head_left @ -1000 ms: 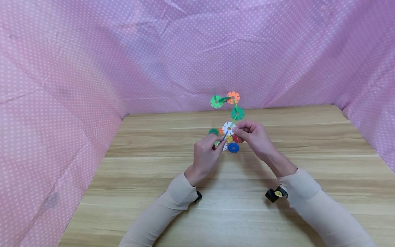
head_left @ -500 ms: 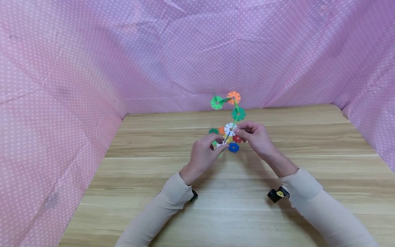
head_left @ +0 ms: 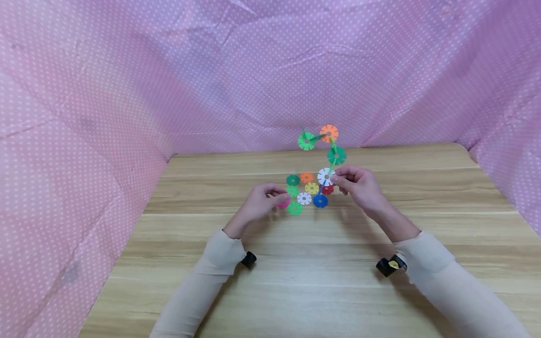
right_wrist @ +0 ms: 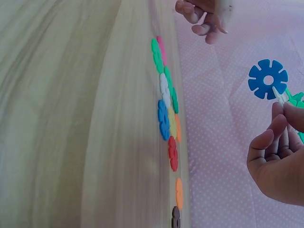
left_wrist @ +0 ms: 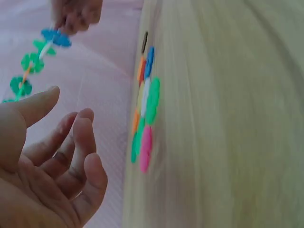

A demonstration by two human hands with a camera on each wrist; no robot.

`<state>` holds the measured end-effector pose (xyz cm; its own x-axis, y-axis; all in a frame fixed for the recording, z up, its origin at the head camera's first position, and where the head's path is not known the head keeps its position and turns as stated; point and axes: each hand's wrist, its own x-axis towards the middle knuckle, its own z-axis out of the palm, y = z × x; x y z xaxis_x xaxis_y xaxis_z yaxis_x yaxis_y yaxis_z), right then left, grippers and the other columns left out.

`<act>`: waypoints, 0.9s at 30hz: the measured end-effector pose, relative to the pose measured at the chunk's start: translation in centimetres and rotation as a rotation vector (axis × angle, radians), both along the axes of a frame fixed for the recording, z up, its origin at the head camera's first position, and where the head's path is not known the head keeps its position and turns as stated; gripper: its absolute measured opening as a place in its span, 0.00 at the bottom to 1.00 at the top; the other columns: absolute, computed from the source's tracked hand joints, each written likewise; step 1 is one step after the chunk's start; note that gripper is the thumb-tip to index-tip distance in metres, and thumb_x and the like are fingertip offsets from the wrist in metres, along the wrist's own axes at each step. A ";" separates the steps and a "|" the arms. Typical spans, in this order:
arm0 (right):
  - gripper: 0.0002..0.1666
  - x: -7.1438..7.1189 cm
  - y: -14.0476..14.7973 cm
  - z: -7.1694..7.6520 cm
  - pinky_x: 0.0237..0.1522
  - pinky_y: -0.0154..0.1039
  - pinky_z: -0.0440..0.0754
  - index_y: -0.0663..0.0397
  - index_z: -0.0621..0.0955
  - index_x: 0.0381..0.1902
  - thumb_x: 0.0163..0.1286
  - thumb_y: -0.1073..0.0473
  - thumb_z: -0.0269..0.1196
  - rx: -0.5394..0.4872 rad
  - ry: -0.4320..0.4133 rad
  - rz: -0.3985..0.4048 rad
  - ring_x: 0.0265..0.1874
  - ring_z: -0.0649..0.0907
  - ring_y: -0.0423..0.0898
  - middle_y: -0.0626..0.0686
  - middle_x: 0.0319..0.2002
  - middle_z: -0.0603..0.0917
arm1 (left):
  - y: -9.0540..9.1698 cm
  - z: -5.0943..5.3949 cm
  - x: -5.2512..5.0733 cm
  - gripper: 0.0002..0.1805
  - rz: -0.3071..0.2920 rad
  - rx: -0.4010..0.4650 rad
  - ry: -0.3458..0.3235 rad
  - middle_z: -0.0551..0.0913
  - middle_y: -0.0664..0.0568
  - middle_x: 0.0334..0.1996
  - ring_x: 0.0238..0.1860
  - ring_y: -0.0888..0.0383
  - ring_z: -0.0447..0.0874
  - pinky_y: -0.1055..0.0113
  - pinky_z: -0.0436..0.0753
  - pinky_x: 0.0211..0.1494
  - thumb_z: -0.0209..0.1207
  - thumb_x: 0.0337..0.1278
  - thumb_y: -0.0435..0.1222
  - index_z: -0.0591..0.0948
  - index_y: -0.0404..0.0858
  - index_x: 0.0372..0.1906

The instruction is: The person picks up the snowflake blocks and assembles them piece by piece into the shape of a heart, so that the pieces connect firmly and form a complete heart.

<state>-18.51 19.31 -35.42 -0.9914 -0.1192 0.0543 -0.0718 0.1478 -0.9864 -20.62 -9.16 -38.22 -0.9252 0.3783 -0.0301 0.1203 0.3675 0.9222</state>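
My right hand [head_left: 361, 190] pinches a white snowflake disc [head_left: 323, 182] in a raised chain of interlocked slotted discs. Upward from it run a dark green disc [head_left: 341, 156], an orange disc [head_left: 334, 131] and a bright green disc [head_left: 303, 144], with edge-on pieces between. A blue disc [right_wrist: 256, 75] is slotted onto the white one at the chain's near end, facing the right wrist camera. My left hand [head_left: 259, 203] hovers above the table by a loose pink disc [head_left: 284, 204]. Its fingers are loosely bent with nothing between them, plain in the left wrist view.
Several loose discs lie flat in a cluster on the wooden table [head_left: 296, 263], among them a white disc [head_left: 301, 202], a blue disc [head_left: 317, 203] and a yellow disc [head_left: 309, 191]. A brown disc [right_wrist: 175, 219] shows in the right wrist view. Pink dotted cloth [head_left: 253, 84] hangs behind.
My left hand has let go of the blue disc on the chain and moved left toward the pink disc. My right hand and the chain have shifted slightly right.
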 end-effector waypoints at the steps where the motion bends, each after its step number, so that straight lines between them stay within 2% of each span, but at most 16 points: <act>1: 0.16 0.0 0.1 0.0 0.32 0.33 0.77 0.72 0.79 0.48 0.75 0.60 0.63 0.003 -0.003 0.003 0.28 0.75 0.45 0.47 0.29 0.80 | -0.3 -0.2 -0.3 0.10 0.009 -0.004 -0.019 0.86 0.45 0.34 0.29 0.40 0.83 0.55 0.84 0.31 0.65 0.66 0.35 0.85 0.32 0.46; 7: 0.15 0.2 0.2 -0.3 0.31 0.32 0.77 0.73 0.78 0.47 0.74 0.62 0.63 -0.005 -0.015 0.026 0.27 0.75 0.40 0.46 0.29 0.80 | -1.3 -1.1 -2.0 0.13 0.055 -0.041 -0.136 0.84 0.44 0.34 0.24 0.52 0.80 0.66 0.79 0.27 0.63 0.68 0.36 0.84 0.31 0.50; 14: 0.15 0.4 0.1 -0.1 0.34 0.33 0.78 0.74 0.77 0.49 0.75 0.63 0.61 0.003 -0.025 0.052 0.29 0.76 0.41 0.47 0.32 0.82 | -1.7 -1.7 -3.4 0.13 0.076 -0.070 -0.236 0.84 0.47 0.33 0.22 0.57 0.79 0.69 0.76 0.24 0.65 0.66 0.37 0.84 0.34 0.50; 20: 0.16 0.5 0.2 0.0 0.34 0.34 0.78 0.74 0.77 0.49 0.75 0.62 0.61 0.024 -0.034 0.059 0.29 0.76 0.42 0.49 0.32 0.81 | -1.7 -2.1 -3.9 0.15 0.068 -0.106 -0.255 0.83 0.48 0.29 0.21 0.58 0.76 0.70 0.73 0.21 0.70 0.60 0.37 0.83 0.35 0.48; 27: 0.16 0.4 0.3 0.0 0.34 0.34 0.79 0.74 0.77 0.50 0.75 0.62 0.61 0.035 -0.038 0.053 0.30 0.77 0.42 0.47 0.32 0.81 | -1.2 -1.6 -3.7 0.21 0.019 -0.231 -0.203 0.81 0.48 0.32 0.24 0.58 0.75 0.69 0.75 0.25 0.74 0.54 0.37 0.82 0.36 0.51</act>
<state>-18.11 19.64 -35.46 -0.9849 -0.1727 0.0118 -0.0432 0.1789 -0.9829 -24.35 -10.35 -39.82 -0.8980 0.3230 -0.2987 -0.0668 0.5710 0.8182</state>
